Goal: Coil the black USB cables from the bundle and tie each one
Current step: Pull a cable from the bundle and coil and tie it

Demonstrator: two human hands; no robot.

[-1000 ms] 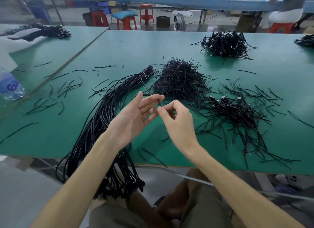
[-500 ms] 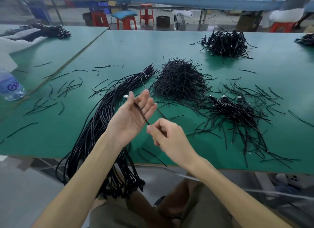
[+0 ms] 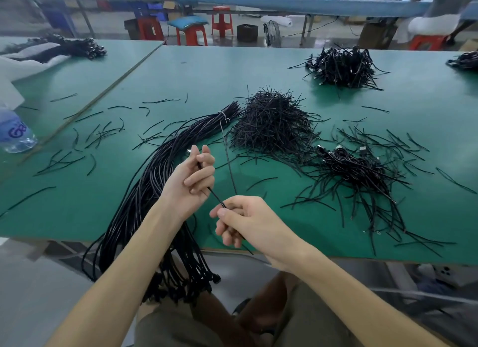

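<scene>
From the head camera, 1 black cable (image 3: 216, 197) runs between 2 hands above the table's (image 3: 258, 69) near edge: the left hand (image 3: 190, 182) holds the plug end (image 3: 189, 152) in loosely curled fingers, and the right hand (image 3: 245, 223) seems to pinch the cable between thumb and forefinger. The bundle (image 3: 144, 191) lies just left, draped over that edge. The cable looks light, limp and smooth; best gripped near the plug for looping.

I count two hands, left hand (image 3: 188, 182) and right hand (image 3: 249, 223); one single cable (image 3: 216, 198); one tied bundle (image 3: 152, 183); one heap of ties (image 3: 271, 124); one water bottle (image 3: 15, 135); and three coiled piles on my table (image 3: 207, 69): near pile (image 3: 357, 170), far pile (image 3: 341, 67), edge pile (image 3: 465, 60).
</scene>
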